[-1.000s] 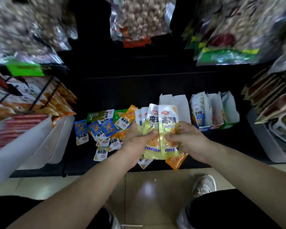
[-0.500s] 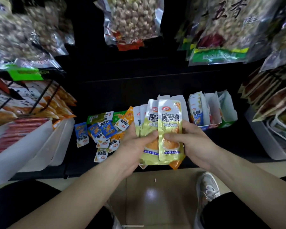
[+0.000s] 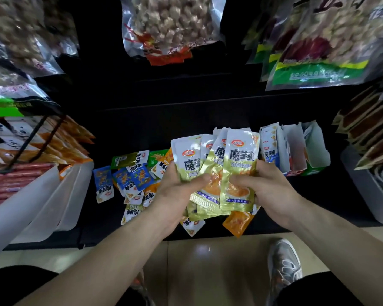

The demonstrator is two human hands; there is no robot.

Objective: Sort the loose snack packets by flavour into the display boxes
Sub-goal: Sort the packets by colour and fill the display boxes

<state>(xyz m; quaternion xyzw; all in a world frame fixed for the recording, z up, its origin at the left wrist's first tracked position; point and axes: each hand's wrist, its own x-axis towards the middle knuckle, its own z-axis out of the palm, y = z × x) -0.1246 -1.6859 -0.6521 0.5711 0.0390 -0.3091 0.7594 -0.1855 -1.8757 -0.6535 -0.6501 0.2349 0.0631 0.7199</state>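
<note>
Both hands hold a fanned stack of pale yellow-green snack packets (image 3: 217,171) above the black shelf. My left hand (image 3: 175,195) grips the stack's left side with the thumb across the fronts. My right hand (image 3: 268,191) pinches the front packet (image 3: 239,168) on its right side. Loose blue packets (image 3: 133,177), a green packet (image 3: 128,160) and orange packets (image 3: 237,221) lie scattered on the shelf below and to the left. Open display boxes (image 3: 294,149) stand at the right, the leftmost holding blue packets (image 3: 269,151).
White plastic bins (image 3: 42,199) with red sausage packs stand at the left, another bin (image 3: 367,191) at the right. Large bags of nuts (image 3: 170,25) hang overhead. The black shelf edge (image 3: 208,236) lies just above the tiled floor and my shoe (image 3: 284,263).
The stack has risen slightly and fanned wider. My right hand has drawn the front packet a little to the right of the others.
</note>
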